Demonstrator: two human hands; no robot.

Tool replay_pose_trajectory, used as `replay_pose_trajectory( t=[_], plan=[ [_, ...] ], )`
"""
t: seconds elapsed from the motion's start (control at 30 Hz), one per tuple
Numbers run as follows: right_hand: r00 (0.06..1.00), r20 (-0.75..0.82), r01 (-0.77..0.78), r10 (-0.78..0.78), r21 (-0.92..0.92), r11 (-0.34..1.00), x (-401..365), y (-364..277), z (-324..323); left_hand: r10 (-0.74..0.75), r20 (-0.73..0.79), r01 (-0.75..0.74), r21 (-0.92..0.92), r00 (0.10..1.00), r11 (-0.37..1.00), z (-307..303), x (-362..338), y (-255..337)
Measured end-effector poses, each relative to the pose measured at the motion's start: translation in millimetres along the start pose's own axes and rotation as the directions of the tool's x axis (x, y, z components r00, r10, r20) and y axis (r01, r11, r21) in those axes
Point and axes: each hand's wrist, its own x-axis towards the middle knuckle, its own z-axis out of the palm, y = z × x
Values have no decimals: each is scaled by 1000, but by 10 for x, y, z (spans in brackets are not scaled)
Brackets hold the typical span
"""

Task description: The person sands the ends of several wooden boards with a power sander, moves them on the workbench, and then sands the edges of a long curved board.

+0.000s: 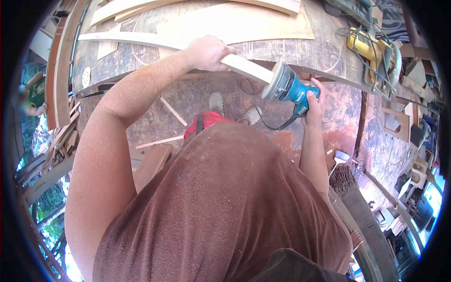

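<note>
My left hand (206, 52) is closed around a long, pale, curved wooden strip (248, 68), whose near end sticks out past the edge of the workbench (324, 58). In my right hand (314, 101) is a blue random orbital sander (293, 88), tilted on its side. Its round pad meets the end of the strip, or lies very close to it. A dark cord hangs from the sander's rear and loops toward the floor. Fine dust covers my left arm.
More pale boards (235, 23) lie on the bench. A yellow power tool (364, 49) with a tangled cord sits at the right. Wood scraps (174, 111) and a brush (340, 157) are below the bench. Another person (35, 94) is at the far left.
</note>
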Motion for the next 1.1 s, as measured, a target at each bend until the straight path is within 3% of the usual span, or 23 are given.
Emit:
replay_pose_trajectory(
  t=[0.07,0.2,0.33,0.4,0.5,0.67,0.73,0.8,0.87,0.9,1.0,1.1],
  plan=[
    [1000,-4,7,-7,87,996,-67,-96,45,3,-7,-3,-8,1000,1000,0,-9,4],
    [1000,-24,10,-8,90,996,-51,-77,57,29,-21,-29,-1,999,1000,-33,-20,26],
    [1000,-29,5,-5,-18,1000,-41,17,14,23,-10,-23,4,1000,1000,17,9,-5],
    [995,-3,101,-101,-17,995,-95,-26,19,2,-29,-4,-82,1000,997,62,22,-29],
    [997,-23,73,-75,-77,994,-63,3,13,28,-46,-30,-34,999,999,45,2,-14],
    [998,-59,-24,25,25,999,3,534,-85,19,-17,-19,-10,1000,1000,52,46,-5],
    [997,-50,52,-60,-142,988,51,901,-169,32,-11,-32,3,999,999,31,70,29],
    [993,-121,-21,12,-67,998,121,1162,-240,7,-73,-8,-23,997,1000,-11,88,83],
    [997,-3,-74,76,-265,961,92,1302,-305,22,-46,-23,-29,999,999,31,83,77],
    [995,-39,-102,96,-212,972,50,1369,-314,-10,-53,7,-51,999,999,43,107,59],
    [990,-119,-101,76,-222,970,-107,1338,-468,-20,-36,18,-63,999,998,40,120,68],
    [991,-104,-102,90,-113,988,-211,895,-514,-17,-15,15,-73,1000,997,51,125,79]
  ],
)
